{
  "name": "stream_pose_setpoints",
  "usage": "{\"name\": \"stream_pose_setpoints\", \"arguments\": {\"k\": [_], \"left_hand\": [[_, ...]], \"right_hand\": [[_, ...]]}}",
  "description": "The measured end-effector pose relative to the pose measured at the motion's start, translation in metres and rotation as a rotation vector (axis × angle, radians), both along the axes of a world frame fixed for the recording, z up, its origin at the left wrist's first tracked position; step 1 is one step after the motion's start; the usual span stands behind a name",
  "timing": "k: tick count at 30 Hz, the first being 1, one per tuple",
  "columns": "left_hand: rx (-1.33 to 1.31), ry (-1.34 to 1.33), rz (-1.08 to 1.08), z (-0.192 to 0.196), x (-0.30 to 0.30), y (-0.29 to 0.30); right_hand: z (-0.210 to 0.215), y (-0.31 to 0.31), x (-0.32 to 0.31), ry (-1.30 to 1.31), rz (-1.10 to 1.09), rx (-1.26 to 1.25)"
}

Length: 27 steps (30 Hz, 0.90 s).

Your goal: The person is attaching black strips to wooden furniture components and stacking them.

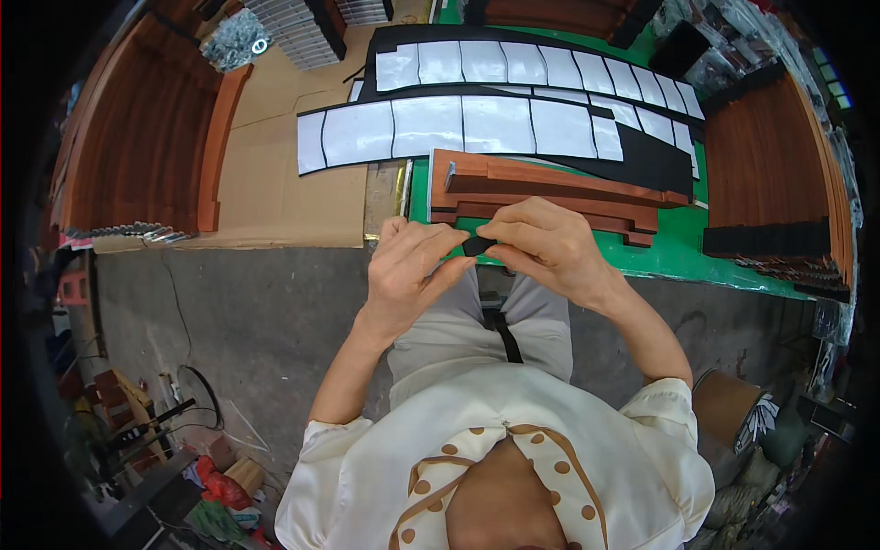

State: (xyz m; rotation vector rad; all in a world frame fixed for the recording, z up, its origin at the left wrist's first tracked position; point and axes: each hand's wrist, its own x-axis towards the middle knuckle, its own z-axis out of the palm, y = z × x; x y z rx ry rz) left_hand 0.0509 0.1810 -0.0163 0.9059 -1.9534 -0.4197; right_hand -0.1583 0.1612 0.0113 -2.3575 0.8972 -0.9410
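Note:
Between my two hands is a small black piece (477, 246), perhaps foam or rubber; its exact kind is too small to make out. The fingertips of my left hand (410, 272) pinch its left side, and those of my right hand (547, 249) pinch its right side. Both hands are closed and raised at the near edge of the green table (683, 266). Just beyond them lie reddish-brown wood-look strips (559, 181), stacked unevenly. Farther back, black sheets carry curved rows of white backing panels (426, 128).
Tall stacks of reddish-brown panels stand at left (137, 119) and right (765, 156). Cardboard (284, 188) covers the left part of the work surface. A bag of small metal parts (236, 41) sits far left. Clear plastic-wrapped items (733, 55) are at the back right.

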Motion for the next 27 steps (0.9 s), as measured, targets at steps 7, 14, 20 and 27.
{"name": "stream_pose_setpoints", "arguments": {"k": [7,14,20,27], "left_hand": [[0.311,0.231,0.076,-0.016,0.001,-0.025],[0.384,0.2,0.08,-0.036,-0.005,-0.063],[0.39,0.211,0.066,-0.043,-0.005,-0.068],[0.315,0.166,0.08,-0.046,-0.005,-0.068]], "right_hand": [[-0.006,-0.019,-0.003,-0.105,-0.226,0.088],[-0.026,-0.047,0.009,0.003,-0.298,-0.022],[-0.03,-0.049,0.013,0.042,-0.313,0.053],[-0.035,-0.051,0.016,0.03,-0.325,0.022]]}}
